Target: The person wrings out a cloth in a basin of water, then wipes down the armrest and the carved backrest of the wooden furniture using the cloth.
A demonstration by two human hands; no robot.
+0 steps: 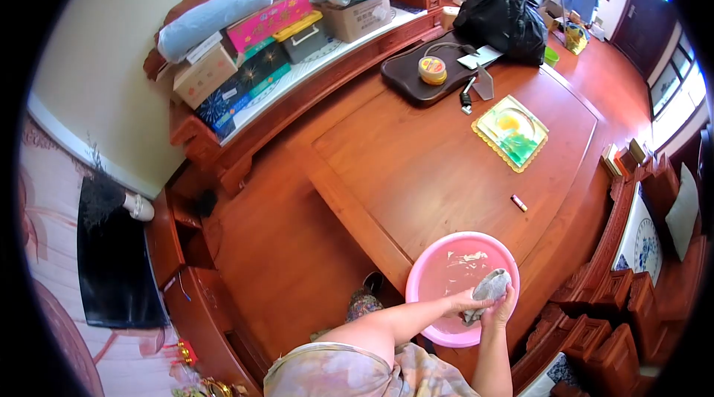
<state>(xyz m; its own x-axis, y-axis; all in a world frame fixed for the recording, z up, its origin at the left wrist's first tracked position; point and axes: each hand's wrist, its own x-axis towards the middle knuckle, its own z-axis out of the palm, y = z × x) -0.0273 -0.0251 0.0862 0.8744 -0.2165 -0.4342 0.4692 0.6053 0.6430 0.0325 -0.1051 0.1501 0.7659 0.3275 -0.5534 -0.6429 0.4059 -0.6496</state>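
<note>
A pink basin [419,270] with water in it stands at the near end of the wooden table. Over its right side, a bunched, wet-looking grey cloth [491,287] is held between both hands. My left hand [468,302] grips it from the left, with its fingers partly hidden by the cloth. On the right, my right hand [500,308] is closed around the cloth's other side. Part of the cloth hangs below the hands, inside the basin's rim.
On the table [401,166] are a small tube [518,203], a yellow-green square tray [513,133], a dark tea tray [405,85] with a round yellow container [432,70], and a black plastic bag [506,21]. A carved bench [312,92] bears several boxes. Carved chairs [595,334] stand at right.
</note>
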